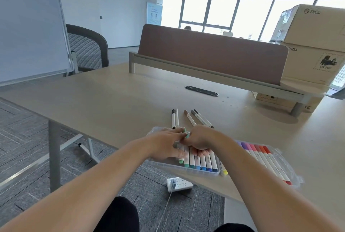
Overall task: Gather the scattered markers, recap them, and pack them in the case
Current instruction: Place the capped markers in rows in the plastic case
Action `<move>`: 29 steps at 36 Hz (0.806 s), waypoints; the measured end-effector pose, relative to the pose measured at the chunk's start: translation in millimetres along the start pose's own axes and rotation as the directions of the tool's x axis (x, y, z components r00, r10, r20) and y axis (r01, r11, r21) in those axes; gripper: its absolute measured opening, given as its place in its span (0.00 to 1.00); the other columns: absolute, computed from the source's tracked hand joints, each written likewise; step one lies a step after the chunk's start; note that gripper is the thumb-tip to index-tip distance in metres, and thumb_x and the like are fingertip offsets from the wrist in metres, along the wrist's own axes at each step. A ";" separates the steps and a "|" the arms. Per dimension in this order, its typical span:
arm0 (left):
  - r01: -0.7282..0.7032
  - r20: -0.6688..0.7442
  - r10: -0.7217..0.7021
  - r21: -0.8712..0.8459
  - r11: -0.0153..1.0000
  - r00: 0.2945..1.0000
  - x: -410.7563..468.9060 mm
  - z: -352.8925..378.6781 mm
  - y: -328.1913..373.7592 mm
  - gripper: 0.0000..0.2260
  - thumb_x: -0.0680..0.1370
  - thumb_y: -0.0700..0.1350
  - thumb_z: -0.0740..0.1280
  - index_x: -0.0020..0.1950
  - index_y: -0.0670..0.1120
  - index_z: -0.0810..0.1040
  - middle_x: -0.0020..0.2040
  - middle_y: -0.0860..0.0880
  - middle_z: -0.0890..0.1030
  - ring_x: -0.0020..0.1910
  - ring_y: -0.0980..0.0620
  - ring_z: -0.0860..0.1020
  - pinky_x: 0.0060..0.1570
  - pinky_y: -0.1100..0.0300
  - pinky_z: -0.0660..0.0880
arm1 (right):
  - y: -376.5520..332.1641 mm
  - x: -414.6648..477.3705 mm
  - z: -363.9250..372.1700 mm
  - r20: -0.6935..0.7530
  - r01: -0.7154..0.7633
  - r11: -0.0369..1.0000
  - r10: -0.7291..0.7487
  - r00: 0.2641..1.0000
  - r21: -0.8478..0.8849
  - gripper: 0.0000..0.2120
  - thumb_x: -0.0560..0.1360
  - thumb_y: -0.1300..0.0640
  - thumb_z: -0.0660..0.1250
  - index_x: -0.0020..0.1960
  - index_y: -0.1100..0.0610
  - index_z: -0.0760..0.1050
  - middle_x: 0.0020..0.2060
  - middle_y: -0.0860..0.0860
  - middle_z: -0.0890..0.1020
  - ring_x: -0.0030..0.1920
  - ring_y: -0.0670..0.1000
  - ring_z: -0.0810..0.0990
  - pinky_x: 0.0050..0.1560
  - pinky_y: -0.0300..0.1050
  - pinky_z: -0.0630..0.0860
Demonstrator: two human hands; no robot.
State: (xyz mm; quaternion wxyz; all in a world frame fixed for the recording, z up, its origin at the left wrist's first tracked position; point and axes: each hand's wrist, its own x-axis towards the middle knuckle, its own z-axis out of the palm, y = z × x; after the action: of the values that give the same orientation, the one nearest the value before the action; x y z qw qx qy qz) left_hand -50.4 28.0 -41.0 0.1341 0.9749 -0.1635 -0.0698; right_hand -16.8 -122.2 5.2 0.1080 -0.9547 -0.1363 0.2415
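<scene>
1. Left hand [166,144]: fingers spread and nearly straight, laid over the left end of the clear plastic marker case [168,165]; it grips nothing visible.
2. The case lies at the near edge of the pale wooden table [112,101], long axis running 10 to 4 o'clock. Its row of white-barrelled markers with green-to-blue caps [197,162] runs 12 to 6, coloured caps towards 6.
3. Two loose white markers [175,119] lie at 12 o'clock from the hands, parallel, with one black cap at the far end.
4. Right hand [199,138]: fingers curled, pinching a mint-green-tipped marker [186,135] above the case. Its barrel is hidden, so its axis cannot be told.
5. Three loose brown- and grey-capped markers [197,118] lie at 1 o'clock, caps towards 11.
6. A yellow-tipped marker [224,171] lies just beside the case's right end.
7. A second clear tray [292,173] at 3 o'clock holds purple-to-orange-capped markers [261,157], axes 11 to 5.
</scene>
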 end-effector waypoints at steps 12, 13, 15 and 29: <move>-0.010 -0.004 0.010 0.090 0.996 1.000 -2.9 -0.9 4.4 0.34 0.78 0.65 0.60 0.80 0.53 0.55 0.80 0.55 0.51 0.79 0.54 0.51 0.77 0.52 0.49 | 1.0 1.2 1.7 -0.004 0.004 0.999 -0.004 1.000 0.040 0.23 0.82 0.47 0.61 0.34 0.62 0.73 0.23 0.52 0.75 0.15 0.44 0.69 0.21 0.33 0.67; -0.007 -0.003 0.007 0.086 0.996 1.000 -3.2 -1.0 4.7 0.34 0.78 0.65 0.60 0.80 0.53 0.55 0.80 0.55 0.51 0.79 0.54 0.51 0.77 0.52 0.49 | 0.6 1.8 2.4 -0.004 0.002 0.999 -0.002 1.000 0.049 0.23 0.82 0.48 0.61 0.35 0.62 0.73 0.24 0.52 0.75 0.15 0.44 0.69 0.21 0.33 0.67; -0.004 0.001 0.004 0.087 0.996 1.000 -2.9 -1.6 5.2 0.34 0.78 0.65 0.60 0.80 0.53 0.55 0.80 0.56 0.51 0.79 0.54 0.51 0.77 0.52 0.50 | 0.2 2.2 3.6 0.001 -0.003 0.999 0.003 1.000 0.051 0.23 0.82 0.48 0.61 0.35 0.62 0.73 0.27 0.53 0.75 0.16 0.45 0.69 0.22 0.35 0.67; -0.051 0.013 0.050 0.202 0.978 0.999 -4.4 -8.0 9.3 0.30 0.76 0.68 0.57 0.73 0.53 0.70 0.77 0.56 0.62 0.77 0.57 0.56 0.73 0.49 0.61 | -1.7 1.7 8.8 -0.028 -0.001 0.997 -0.001 1.000 -0.075 0.21 0.82 0.51 0.59 0.34 0.60 0.74 0.31 0.53 0.77 0.27 0.49 0.73 0.34 0.40 0.72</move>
State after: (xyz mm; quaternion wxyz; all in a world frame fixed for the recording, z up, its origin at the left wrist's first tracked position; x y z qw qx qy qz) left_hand -55.8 22.9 -30.3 0.0357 0.9787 -0.1950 -0.0531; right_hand -20.1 -118.8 -2.6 0.0740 -0.9613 -0.1437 0.2230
